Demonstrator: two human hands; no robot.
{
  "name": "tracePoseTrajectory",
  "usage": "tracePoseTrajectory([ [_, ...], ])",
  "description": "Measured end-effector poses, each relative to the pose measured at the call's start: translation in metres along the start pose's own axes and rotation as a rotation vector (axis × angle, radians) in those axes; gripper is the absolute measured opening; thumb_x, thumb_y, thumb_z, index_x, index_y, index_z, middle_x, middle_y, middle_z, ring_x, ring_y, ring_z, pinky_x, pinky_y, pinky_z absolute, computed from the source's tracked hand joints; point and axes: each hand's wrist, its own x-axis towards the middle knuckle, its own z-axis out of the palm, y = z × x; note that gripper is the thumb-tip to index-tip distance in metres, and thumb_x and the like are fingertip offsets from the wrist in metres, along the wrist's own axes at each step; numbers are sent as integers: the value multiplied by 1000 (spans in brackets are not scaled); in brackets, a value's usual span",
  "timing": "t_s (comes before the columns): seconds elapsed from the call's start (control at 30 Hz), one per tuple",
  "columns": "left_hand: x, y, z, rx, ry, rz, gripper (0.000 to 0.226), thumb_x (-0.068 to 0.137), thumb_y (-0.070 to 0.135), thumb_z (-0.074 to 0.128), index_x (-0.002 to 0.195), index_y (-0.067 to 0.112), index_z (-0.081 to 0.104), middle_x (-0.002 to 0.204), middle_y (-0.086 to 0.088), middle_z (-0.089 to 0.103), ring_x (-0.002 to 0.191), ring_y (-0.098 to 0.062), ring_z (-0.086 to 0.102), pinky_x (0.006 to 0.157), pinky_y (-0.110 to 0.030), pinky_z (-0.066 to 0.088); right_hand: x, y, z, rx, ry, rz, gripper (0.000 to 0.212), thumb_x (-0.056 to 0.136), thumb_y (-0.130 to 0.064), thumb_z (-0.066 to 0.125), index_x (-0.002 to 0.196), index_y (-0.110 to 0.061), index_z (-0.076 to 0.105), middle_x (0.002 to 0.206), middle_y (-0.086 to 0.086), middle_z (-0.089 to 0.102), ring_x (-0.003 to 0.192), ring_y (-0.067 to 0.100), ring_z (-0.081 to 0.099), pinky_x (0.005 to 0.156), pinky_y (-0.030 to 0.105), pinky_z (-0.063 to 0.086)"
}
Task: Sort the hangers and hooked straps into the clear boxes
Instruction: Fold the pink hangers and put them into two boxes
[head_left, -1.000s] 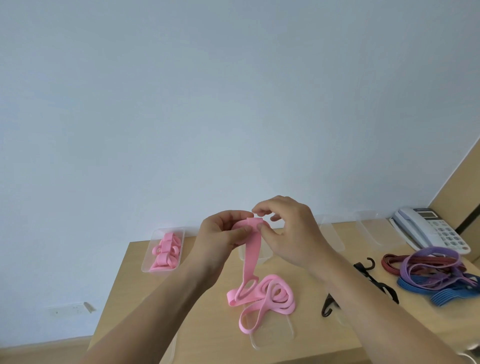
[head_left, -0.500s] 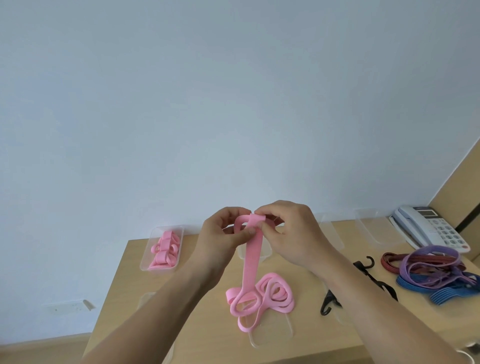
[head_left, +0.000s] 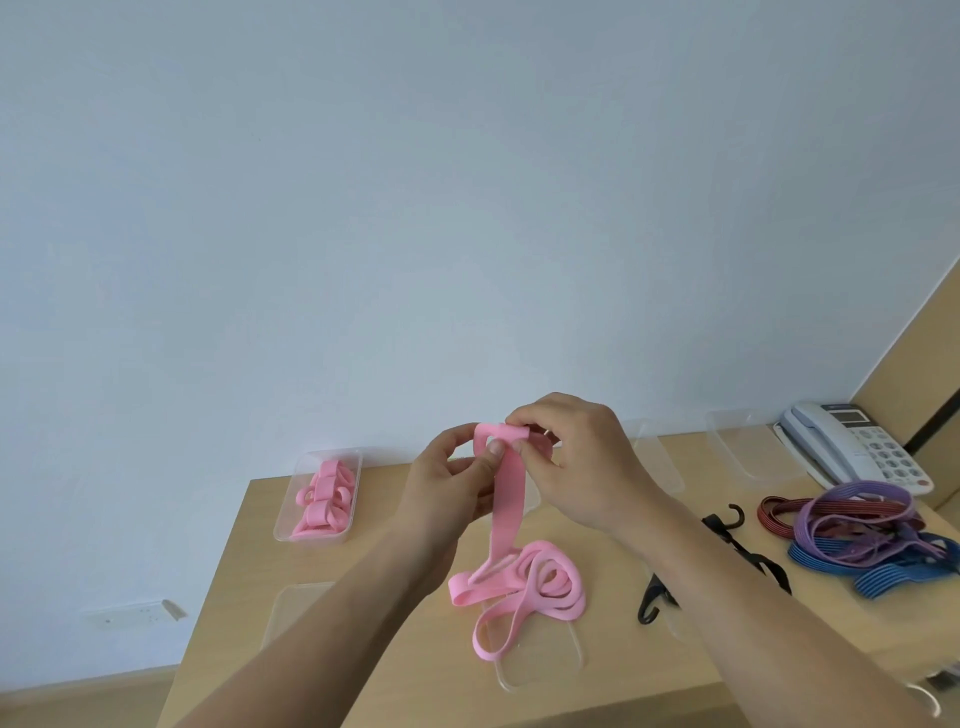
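Nearest the camera, a shallow clear tray (head_left: 550, 670) is seen lying under the loose end of the pink strap (head_left: 508, 499). Another flat clear tray (head_left: 293, 608) is spotted to the left of the strap. The strap's lower loops are heaped on the wooden table (head_left: 260, 551), and from there one flat length is drawn straight up into both hands.

Now the grip: the strap is pinched just under its folded top by the thumb and curled fingers of the left hand (head_left: 447, 483). The fold itself is nipped between the fingertips of the right hand (head_left: 582, 462), held above the table.

To the right of the strap a black hooked strap (head_left: 727, 540) is laid out, partly hidden by the right forearm. Further right, a tangle of purple, red and blue straps (head_left: 862, 530) is piled up.

Beyond and to the left of the strap, a clear box (head_left: 283, 525) is filled with rolled pink straps (head_left: 322, 499). Behind the strap to the right, two more clear boxes (head_left: 737, 452) are lined up by the wall, and a white telephone (head_left: 857, 452) is parked past them.
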Motion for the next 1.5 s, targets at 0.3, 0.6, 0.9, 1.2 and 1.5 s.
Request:
tracePoseTrajectory([
  [0.3,3,2,-2,-4,-32,16,53,91,14,76,137,31,56,96,-16,79,99,-31,77,92,-44,61,-7,2,5,-94,90,-140,17,84,2,74,92,-12,79,86,0,69,74,20,61,64,37,53],
  [0.6,3,8,-4,0,-58,111,59,93,6,75,138,39,58,95,-17,78,103,-41,73,102,-57,55,-10,9,5,-149,119,-248,18,84,8,76,91,-8,80,94,2,69,90,24,61,76,35,52],
  [0.9,7,8,-9,92,-76,167,66,89,-1,74,140,37,53,102,-11,81,102,-28,77,104,-51,54,3,1,-10,-50,-120,40,25,91,-13,66,115,-16,71,110,-5,68,106,13,56,91,23,45],
  [1.2,2,6,-6,104,-66,43,16,98,19,70,111,11,76,103,-12,80,92,-25,76,73,-31,62,7,-6,-14,59,-24,57,13,86,-7,75,94,-17,74,93,-3,64,85,11,60,69,17,47],
  [1.5,-1,7,-5,59,-179,45,31,85,30,76,110,12,79,113,-17,76,99,-25,73,78,-30,59,-2,0,-3,12,101,-23,27,75,8,73,88,-16,76,89,-5,62,75,11,61,64,24,48],
])
